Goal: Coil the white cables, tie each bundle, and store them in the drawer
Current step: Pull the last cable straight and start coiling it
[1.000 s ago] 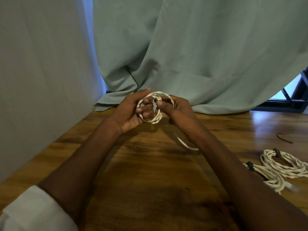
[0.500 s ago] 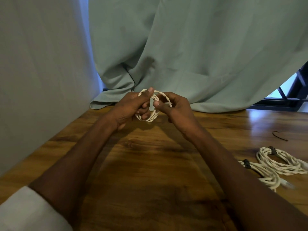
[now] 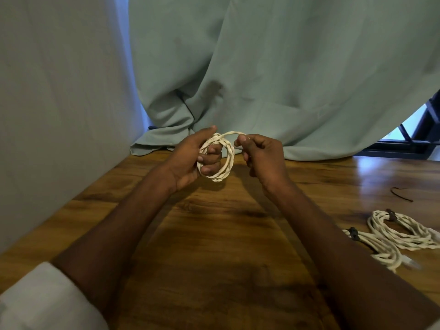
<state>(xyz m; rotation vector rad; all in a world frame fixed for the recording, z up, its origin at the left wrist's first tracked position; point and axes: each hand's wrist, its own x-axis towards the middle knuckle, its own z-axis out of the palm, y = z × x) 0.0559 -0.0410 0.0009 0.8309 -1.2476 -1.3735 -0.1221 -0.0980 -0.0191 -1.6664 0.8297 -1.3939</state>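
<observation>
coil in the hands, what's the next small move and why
Probably lay the last strand down onto the coil. The left hand holds the loops on its fingers, while the right hand pinches a strand arching off the top. A loose dark tie waits on the table.

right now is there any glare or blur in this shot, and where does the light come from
Head view: daylight enters at the window on the right, past the curtain; it leaves a pale glare on the table there. The hands throw soft shadows toward the camera. The cable coil in the left hand and right hand is fairly sharp; the tied bundles smear at the frame edge.
</observation>
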